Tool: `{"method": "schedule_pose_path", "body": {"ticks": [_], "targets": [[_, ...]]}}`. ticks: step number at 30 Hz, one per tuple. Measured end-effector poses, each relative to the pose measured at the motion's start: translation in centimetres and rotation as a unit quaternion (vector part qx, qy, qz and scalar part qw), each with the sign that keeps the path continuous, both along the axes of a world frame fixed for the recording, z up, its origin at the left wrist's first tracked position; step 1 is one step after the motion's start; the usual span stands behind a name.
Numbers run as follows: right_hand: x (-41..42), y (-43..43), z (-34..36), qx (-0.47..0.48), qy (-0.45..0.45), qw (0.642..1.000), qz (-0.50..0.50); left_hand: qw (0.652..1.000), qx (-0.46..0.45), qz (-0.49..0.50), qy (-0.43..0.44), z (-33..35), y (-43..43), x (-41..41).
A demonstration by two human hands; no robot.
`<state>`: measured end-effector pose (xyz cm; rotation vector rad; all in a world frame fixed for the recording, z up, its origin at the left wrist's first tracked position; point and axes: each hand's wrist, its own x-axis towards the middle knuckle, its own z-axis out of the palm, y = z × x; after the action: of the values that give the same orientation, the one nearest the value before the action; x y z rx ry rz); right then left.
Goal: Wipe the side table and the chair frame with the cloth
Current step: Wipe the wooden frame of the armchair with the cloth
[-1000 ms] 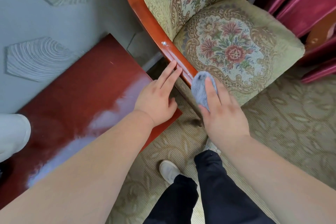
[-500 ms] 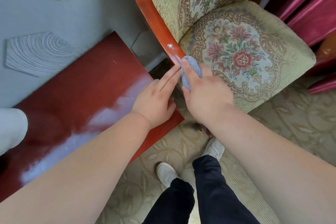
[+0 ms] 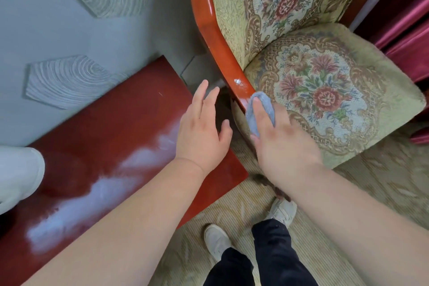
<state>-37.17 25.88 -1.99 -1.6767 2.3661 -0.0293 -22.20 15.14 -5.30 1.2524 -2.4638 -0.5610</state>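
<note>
One blue-grey cloth (image 3: pixel 260 111) is pinned under the fingers of the right hand (image 3: pixel 282 144) against the red wooden chair frame (image 3: pixel 210 30), just beside the floral seat cushion (image 3: pixel 329 90). The left hand (image 3: pixel 202 134) hovers flat with fingers spread and empty over the corner of the one glossy red side table (image 3: pixel 111 137). Below both hands lie patterned carpet (image 3: pixel 383 183) and two pale shoes (image 3: pixel 217 240); a grey wall (image 3: pixel 46 37) stands beyond the left hand.

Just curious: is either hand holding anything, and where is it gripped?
The right hand presses a blue cloth under its fingers against the chair frame. The left hand holds nothing.
</note>
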Motion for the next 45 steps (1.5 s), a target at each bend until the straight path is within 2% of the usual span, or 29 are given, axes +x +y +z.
{"method": "schedule_pose_path", "body": {"ticks": [3, 6, 10, 13, 15, 17, 21, 25, 28, 31, 33, 35, 39, 43, 44, 45], "targets": [[-1.2, -7.1, -0.4, -0.005, -0.053, 0.998, 0.014, 0.995, 0.064, 0.052, 0.061, -0.6, 1.2, -0.5], [-2.4, -10.2, -0.6, -0.026, -0.17, 0.985, 0.026, 0.983, 0.126, 0.081, 0.108, -0.7, 2.1, -1.6], [-3.7, -6.6, -0.6, 0.002, -0.233, 0.972, 0.038, 0.974, 0.175, 0.087, 0.119, 0.1, 3.4, -3.2], [-4.5, -2.5, 0.2, 0.052, -0.284, 0.957, 0.025, 0.971, 0.22, 0.063, 0.071, 0.8, 5.3, -4.1], [-4.8, -0.9, 1.0, 0.078, -0.306, 0.949, 0.02, 0.955, 0.284, 0.07, 0.058, 1.4, 6.6, -4.6], [-4.8, -0.1, 1.3, 0.082, -0.314, 0.946, 0.02, 0.934, 0.335, 0.095, 0.082, 1.8, 7.3, -5.1], [-5.2, -1.3, 0.5, 0.048, -0.342, 0.937, 0.053, 0.922, 0.335, 0.149, 0.123, 1.6, 7.5, -5.7], [-6.5, -7.5, -1.2, 0.009, -0.352, 0.93, 0.11, 0.915, 0.286, 0.212, 0.186, 1.7, 8.4, -7.6], [-7.5, -10.3, -1.6, -0.025, -0.343, 0.929, 0.135, 0.902, 0.292, 0.273, 0.162, 1.8, 9.3, -9.3], [-10.2, -9.4, -1.1, -0.004, -0.34, 0.922, 0.186, 0.885, 0.287, 0.338, 0.144, 2.3, 8.9, -10.2], [-12.2, -8.2, -0.7, 0.0, -0.338, 0.909, 0.244, 0.862, 0.291, 0.391, 0.137, 3.0, 8.1, -11.5], [-13.6, -8.1, -0.9, -0.026, -0.298, 0.893, 0.335, 0.847, 0.294, 0.428, 0.113, 3.7, 7.3, -13.4], [-15.2, -10.9, -3.2, -0.069, -0.173, 0.81, 0.556, 0.841, 0.277, 0.465, 0.018, 4.1, 6.9, -15.7], [-15.5, -16.6, -4.3, -0.149, -0.08, 0.705, 0.688, 0.843, 0.246, 0.478, -0.031, 3.9, 6.8, -16.1], [-15.4, -18.3, -3.9, -0.177, -0.059, 0.697, 0.693, 0.842, 0.244, 0.48, -0.042, 3.8, 6.7, -16.1], [-15.3, -20.1, -3.4, -0.203, -0.043, 0.703, 0.68, 0.841, 0.245, 0.48, -0.05, 3.8, 6.6, -16.1]]}}
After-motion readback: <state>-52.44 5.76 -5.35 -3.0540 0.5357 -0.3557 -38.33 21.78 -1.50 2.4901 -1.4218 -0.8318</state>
